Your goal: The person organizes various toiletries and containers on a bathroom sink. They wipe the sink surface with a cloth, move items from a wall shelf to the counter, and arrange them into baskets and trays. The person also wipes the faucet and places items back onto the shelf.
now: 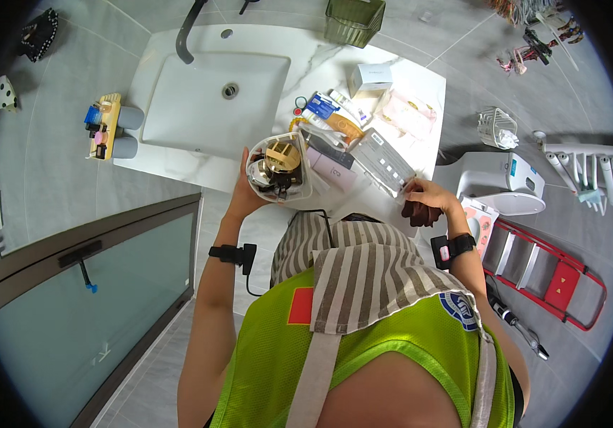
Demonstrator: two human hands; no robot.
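Observation:
My left hand (246, 190) grips a clear plastic container (306, 187) at the counter's front edge. Gold, silver and black hair claws (283, 157) fill it. At the counter's right front, my right hand (426, 195) holds a dark brown bunched item (421, 214), perhaps a hair scrunchie, and a clear edge beside its fingertips. Next to that hand lies a grey box (384, 160). Between the hands are a pale pink box (332, 170), a blue-and-orange tube package (338, 117) and white straps. Scissors with round handles (300, 102) lie behind the container.
A white sink (215, 101) with a dark faucet (184, 43) takes up the counter's left. A white box (371, 79), pink packets (405, 113) and a green basket (353, 24) are at the back right. A toilet (493, 171) and red step ladder (560, 283) stand at right.

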